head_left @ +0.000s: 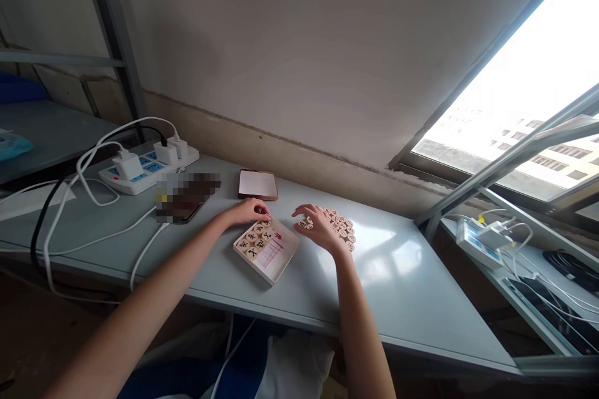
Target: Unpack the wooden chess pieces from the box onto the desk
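Note:
An open shallow box [286,262] lies on the table, tilted to my view. Rows of round wooden Chinese chess pieces with black characters [253,237] fill its left side, and the rest of its floor shows red and purple markings. My left hand [250,211] is at the box's far left corner, fingers curled and pinched on a piece there. My right hand [321,229] is right of the box, fingers apart and palm down over the table. A few loose pieces [306,223] lie under its fingers, and a cluster of red-marked pieces [344,227] sits just beyond it.
A box lid [258,184] rests inside-up behind the box. To the left are a phone [189,199], partly blurred, and a white power strip [145,168] with chargers and trailing cables. The table [290,312] meets the wall behind; a metal bed-frame bar [468,174] stands right.

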A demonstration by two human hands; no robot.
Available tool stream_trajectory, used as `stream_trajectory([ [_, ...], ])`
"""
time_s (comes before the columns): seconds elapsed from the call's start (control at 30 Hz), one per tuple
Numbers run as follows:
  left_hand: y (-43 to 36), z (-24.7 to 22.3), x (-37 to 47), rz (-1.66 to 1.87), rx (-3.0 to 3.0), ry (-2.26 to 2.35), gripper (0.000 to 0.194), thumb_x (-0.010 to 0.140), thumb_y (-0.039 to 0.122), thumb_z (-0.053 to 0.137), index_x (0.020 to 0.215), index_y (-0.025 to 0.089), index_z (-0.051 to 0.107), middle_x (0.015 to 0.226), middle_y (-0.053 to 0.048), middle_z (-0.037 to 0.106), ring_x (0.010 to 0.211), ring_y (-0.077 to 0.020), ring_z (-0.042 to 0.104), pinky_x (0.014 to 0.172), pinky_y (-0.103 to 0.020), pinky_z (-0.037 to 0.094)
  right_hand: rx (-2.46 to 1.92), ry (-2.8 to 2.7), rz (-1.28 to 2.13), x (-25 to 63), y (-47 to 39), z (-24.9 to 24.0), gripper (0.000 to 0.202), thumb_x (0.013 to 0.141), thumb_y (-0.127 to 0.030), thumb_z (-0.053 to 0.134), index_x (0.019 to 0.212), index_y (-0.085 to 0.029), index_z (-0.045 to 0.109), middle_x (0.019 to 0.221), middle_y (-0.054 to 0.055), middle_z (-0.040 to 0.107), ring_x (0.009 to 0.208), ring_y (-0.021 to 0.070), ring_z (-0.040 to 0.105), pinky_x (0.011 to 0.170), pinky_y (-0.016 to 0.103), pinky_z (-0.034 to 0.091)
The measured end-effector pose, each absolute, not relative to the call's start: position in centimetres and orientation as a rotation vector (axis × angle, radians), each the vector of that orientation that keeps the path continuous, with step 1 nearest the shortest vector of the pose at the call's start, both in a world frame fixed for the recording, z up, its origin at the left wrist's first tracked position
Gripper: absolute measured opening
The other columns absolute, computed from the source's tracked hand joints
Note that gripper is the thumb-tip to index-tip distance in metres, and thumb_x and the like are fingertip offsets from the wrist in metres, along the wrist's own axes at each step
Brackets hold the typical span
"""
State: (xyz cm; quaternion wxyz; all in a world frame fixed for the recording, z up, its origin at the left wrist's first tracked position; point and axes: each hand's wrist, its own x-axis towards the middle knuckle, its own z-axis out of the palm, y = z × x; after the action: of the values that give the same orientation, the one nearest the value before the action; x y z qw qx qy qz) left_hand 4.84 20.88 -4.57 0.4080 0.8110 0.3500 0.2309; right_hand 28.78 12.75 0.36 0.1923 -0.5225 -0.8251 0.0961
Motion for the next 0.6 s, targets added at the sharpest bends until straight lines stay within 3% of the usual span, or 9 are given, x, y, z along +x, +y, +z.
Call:
stream_trajectory([
  [0.13, 21.0, -4.7, 4.9, 0.589, 2.065, 0.888, 0.029, 0.068, 0.041, 0.061, 0.08, 0.015, 0.068, 0.081, -0.006, 0.067, 0.076, -0.0194, 0.059, 0.064, -0.026, 0.043, -1.238, -2.47, 0.524, 26.4, 12.1, 0.6, 0.023, 0.078, -0.028, 0.059, 0.101, -0.026, 0.059, 0.104, 0.003, 0.057, 0.094, 0.0163, 0.051, 0.08, 0.028, 0.04],
  [0.4, 21.1, -4.7, 5.0, 0.602, 2.073, 0.919, 0.029, 0.068, 0.042, 0.062, 0.079, 0.016, 0.068, 0.084, -0.006, 0.067, 0.08, -0.0209, 0.058, 0.067, -0.027, 0.044, -1.278, -2.6, 0.215, 23.8, 11.9, -1.0, 0.027, 0.076, -0.032, 0.064, 0.101, -0.024, 0.061, 0.095, 0.004, 0.06, 0.092, 0.0188, 0.052, 0.079, 0.032, 0.037],
  [0.6, 21.1, -4.6, 5.0, 0.595, 2.095, 0.923, 0.028, 0.068, 0.04, 0.061, 0.08, 0.016, 0.068, 0.083, -0.005, 0.066, 0.075, -0.0192, 0.058, 0.065, -0.026, 0.043, -1.28, -2.537, 0.284, 24.0, 11.9, -0.8, 0.026, 0.072, -0.034, 0.067, 0.093, -0.022, 0.059, 0.091, 0.003, 0.06, 0.088, 0.0174, 0.052, 0.076, 0.029, 0.038],
])
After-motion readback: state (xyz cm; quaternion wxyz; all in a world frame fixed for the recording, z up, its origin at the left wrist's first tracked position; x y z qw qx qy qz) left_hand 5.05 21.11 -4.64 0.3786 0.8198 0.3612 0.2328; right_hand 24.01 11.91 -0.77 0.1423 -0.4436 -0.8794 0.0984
